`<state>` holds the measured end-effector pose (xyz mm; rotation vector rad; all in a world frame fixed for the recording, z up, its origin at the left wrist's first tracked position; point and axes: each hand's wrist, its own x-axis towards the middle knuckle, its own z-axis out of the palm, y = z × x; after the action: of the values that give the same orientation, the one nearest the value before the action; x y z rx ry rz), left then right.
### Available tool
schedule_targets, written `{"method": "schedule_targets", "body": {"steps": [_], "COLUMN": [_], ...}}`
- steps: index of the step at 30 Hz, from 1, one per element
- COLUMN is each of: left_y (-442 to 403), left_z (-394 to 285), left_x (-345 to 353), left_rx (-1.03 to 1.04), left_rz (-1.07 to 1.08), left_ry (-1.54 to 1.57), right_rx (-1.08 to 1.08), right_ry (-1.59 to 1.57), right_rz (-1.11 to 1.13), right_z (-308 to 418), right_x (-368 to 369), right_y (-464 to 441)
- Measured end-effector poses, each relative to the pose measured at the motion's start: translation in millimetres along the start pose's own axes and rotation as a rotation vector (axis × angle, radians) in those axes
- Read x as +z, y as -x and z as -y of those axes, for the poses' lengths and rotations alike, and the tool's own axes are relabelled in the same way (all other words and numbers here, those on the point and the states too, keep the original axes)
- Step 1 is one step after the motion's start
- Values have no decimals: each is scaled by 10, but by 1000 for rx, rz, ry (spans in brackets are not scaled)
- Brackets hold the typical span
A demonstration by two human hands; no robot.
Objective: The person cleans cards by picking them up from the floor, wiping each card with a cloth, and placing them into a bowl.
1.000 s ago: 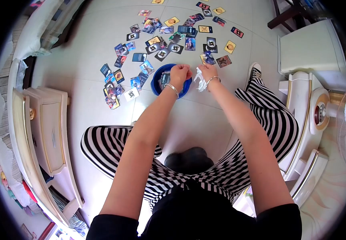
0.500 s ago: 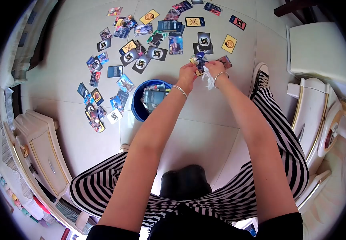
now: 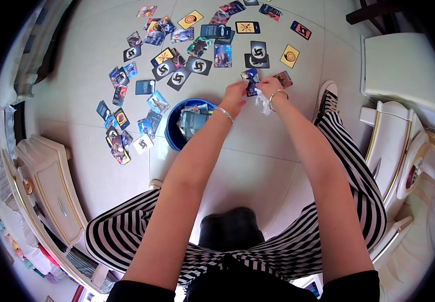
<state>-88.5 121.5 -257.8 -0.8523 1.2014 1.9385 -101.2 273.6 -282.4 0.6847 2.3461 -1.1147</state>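
Observation:
A blue and purple picture trading card (image 3: 251, 76) is between my two hands, above the floor. My left hand (image 3: 235, 94) has its fingers closed at the card's left edge. My right hand (image 3: 267, 87) pinches the card's right side and also keeps a crumpled white tissue (image 3: 263, 102) under its fingers. A reddish-brown card (image 3: 283, 79) lies just beyond my right hand. Left of my left forearm stands a blue bucket (image 3: 169, 132) with a pile of cards (image 3: 195, 123) inside, partly hidden by that forearm.
Many cards are scattered over the tiled floor (image 3: 257, 166), including a yellow spiral card (image 3: 290, 56) and black emblem cards (image 3: 199, 65). White cabinets stand at left (image 3: 56, 189) and right (image 3: 391, 136). A dark stool (image 3: 230, 229) is below me.
My left hand has drawn slightly left and down. The yellow card edges that showed around the picture card in my hands are out of sight now. My right hand stays nearly in place.

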Motion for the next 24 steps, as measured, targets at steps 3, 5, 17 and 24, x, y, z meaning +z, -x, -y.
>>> {"method": "schedule_targets", "body": {"steps": [3,5,17,24], "left_y": [240,512,3260,3905], "left_z": [-40,-149,-789,-537], "left_x": [-31,-28,-247,-624], "left_rx": [49,113,368,224], "left_rz": [22,39,706,543], "left_ry": [-30,-41,412,471], "right_rx": [-155,-95,-284,-420], "right_ry": [-52,-245,-509,-829], "right_rz": [46,207,553,501], "right_z": [217,531,1648,1856], "right_x": [-205,-453,-873,-827], "right_y": [260,616,3142,3824]}}
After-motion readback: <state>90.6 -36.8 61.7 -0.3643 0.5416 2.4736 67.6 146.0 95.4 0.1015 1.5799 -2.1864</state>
